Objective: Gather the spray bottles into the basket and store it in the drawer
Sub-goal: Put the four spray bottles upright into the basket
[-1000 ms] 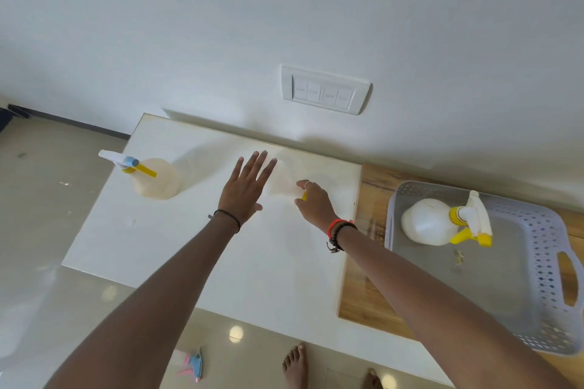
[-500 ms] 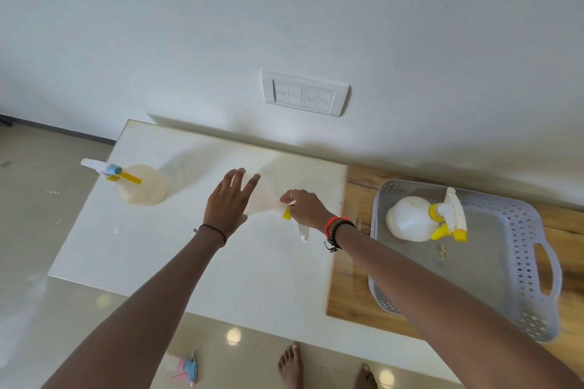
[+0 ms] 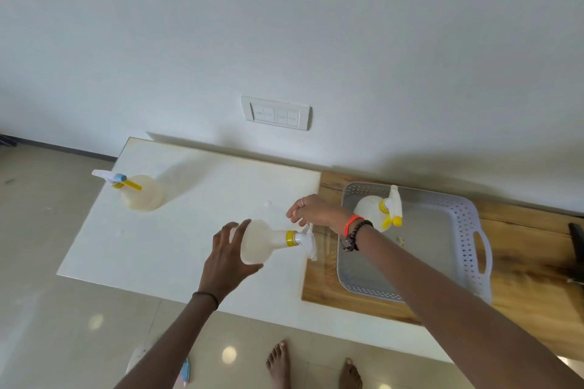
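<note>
A pale spray bottle (image 3: 257, 241) with a yellow collar lies tilted on its side above the white table (image 3: 158, 237). My left hand (image 3: 226, 259) cups its base and my right hand (image 3: 311, 213) grips its white spray head. A second bottle (image 3: 142, 193) with a blue and yellow nozzle stands at the table's far left. A third bottle (image 3: 369, 210) with a yellow trigger lies inside the grey perforated basket (image 3: 467, 230) on the wooden top (image 3: 531, 259) to the right.
A wall switch plate (image 3: 275, 113) is above the table. A dark object (image 3: 576, 249) sits at the wooden top's right edge. My bare feet (image 3: 279, 363) and a small pink and blue item (image 3: 185, 373) are on the tiled floor below.
Both hands closed on the middle bottle, tipped it sideways and drew it toward me and to the right, nearer the basket. The camera view shifted left.
</note>
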`<state>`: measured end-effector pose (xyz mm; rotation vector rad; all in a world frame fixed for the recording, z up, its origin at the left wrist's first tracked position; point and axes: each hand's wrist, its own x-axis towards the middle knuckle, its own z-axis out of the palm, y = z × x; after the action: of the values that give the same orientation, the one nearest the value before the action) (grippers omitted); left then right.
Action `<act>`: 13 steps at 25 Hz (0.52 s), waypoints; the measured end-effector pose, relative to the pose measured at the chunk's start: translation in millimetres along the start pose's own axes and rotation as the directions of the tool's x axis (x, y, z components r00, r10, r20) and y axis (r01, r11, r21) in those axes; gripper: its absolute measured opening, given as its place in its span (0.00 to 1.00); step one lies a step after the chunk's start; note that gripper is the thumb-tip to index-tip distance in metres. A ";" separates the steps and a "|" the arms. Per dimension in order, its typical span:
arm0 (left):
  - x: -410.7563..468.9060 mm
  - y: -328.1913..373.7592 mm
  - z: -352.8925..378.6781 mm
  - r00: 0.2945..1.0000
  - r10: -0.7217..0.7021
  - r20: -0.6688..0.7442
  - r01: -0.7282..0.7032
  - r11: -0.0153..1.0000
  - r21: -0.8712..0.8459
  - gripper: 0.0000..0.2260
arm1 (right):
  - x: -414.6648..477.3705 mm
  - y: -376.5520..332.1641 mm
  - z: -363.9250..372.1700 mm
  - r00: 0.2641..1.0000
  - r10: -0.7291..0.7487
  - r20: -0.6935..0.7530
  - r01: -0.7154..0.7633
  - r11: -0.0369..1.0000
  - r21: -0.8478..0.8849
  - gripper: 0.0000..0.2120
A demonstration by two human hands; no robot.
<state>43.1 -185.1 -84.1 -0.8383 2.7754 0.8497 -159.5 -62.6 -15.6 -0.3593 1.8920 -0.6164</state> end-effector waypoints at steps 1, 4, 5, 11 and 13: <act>-10.1 8.2 1.2 1.000 -0.010 -0.002 0.010 0.998 -0.056 0.43 | -12.7 4.0 -4.2 1.000 0.005 -0.001 -0.005 0.999 0.046 0.14; -35.2 32.9 8.5 1.000 -0.001 0.001 0.001 0.978 -0.209 0.45 | -50.1 22.9 -14.3 0.999 0.051 0.012 -0.052 0.936 0.349 0.14; -42.3 41.1 11.7 1.000 0.006 0.001 -0.006 0.970 -0.244 0.45 | -61.7 32.4 -16.9 0.998 0.058 0.023 -0.062 0.887 0.458 0.14; -75.1 107.0 43.9 0.999 -0.015 0.043 0.035 0.858 -0.512 0.43 | -117.9 120.5 -19.5 0.998 0.067 0.009 -0.059 0.805 0.590 0.12; -78.9 132.4 59.3 0.995 -0.011 0.100 0.067 0.817 -0.573 0.44 | -131.0 152.2 -20.1 1.000 0.012 0.022 -0.023 0.796 0.605 0.21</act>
<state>34.9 -23.9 -49.0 -0.8912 2.4158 1.7225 -121.5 134.7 3.9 0.0757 1.5689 -1.1590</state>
